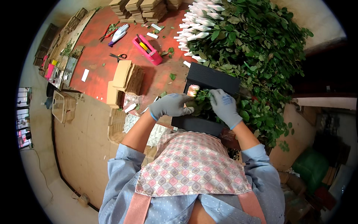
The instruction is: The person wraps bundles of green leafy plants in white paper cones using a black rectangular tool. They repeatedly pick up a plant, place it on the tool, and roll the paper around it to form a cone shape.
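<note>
Both my hands wear grey gloves and work at a black ridged holder (214, 77) on the red table. Pale pink roses (193, 90) lie in its trough with green leaves (202, 96) behind the blooms. My left hand (172, 105) is at the bloom end, its thumb and fingers spread around the flowers; whether it grips them is unclear. My right hand (224, 106) rests on the leafy stems with curled fingers, and its fingertips are partly hidden among the leaves. A large pile of leafy rose stems (260, 50) has its blooms in white net sleeves (200, 28).
Stacks of cardboard pieces (122, 75) stand left of my hands, near black scissors (118, 56) and a pink tape dispenser (147, 50). Farther off lie a white glove (119, 34) and red-handled shears (105, 35). A woven basket (115, 126) with white net sleeves sits below the table edge.
</note>
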A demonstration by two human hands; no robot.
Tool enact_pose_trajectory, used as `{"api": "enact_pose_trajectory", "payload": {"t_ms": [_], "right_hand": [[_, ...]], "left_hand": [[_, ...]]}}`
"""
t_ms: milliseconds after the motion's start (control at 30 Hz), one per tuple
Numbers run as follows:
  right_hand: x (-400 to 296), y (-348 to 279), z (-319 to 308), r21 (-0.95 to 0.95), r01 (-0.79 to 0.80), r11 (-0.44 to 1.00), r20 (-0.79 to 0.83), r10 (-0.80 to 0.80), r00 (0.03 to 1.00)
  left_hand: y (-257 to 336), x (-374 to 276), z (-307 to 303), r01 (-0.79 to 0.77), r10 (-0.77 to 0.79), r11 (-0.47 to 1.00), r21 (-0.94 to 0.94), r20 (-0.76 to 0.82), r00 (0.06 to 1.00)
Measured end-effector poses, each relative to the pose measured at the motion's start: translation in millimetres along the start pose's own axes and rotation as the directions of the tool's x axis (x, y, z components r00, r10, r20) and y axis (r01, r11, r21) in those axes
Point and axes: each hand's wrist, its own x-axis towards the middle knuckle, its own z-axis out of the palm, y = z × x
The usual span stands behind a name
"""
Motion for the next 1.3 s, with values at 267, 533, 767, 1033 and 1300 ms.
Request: {"api": "enact_pose_trajectory", "payload": {"t_ms": [267,533,767,1033,1300], "right_hand": [[-58,39,-44,0.045,-0.342,0.938,-0.154,0.345,0.926],[-80,59,-46,0.109,-0.447,0.888,-0.24,0.46,0.855],[-80,62,-35,0.129,-0.527,0.84,-0.192,0.542,0.818],[-86,72,-41,0.124,-0.551,0.825,-0.209,0.565,0.799],[-122,88,-36,0.048,-0.66,0.75,-0.184,0.656,0.732]], "left_hand": [[-27,56,38,-0.072,0.097,0.954,0.291,-0.073,0.993],[-42,70,52,-0.031,0.052,0.864,0.502,-0.028,0.998],[-41,69,51,0.008,-0.013,0.871,0.491,0.008,1.0],[-42,67,54,-0.033,0.066,0.874,0.486,-0.053,0.996],[-39,65,52,-0.04,0.064,0.87,0.491,-0.031,0.997]]}}
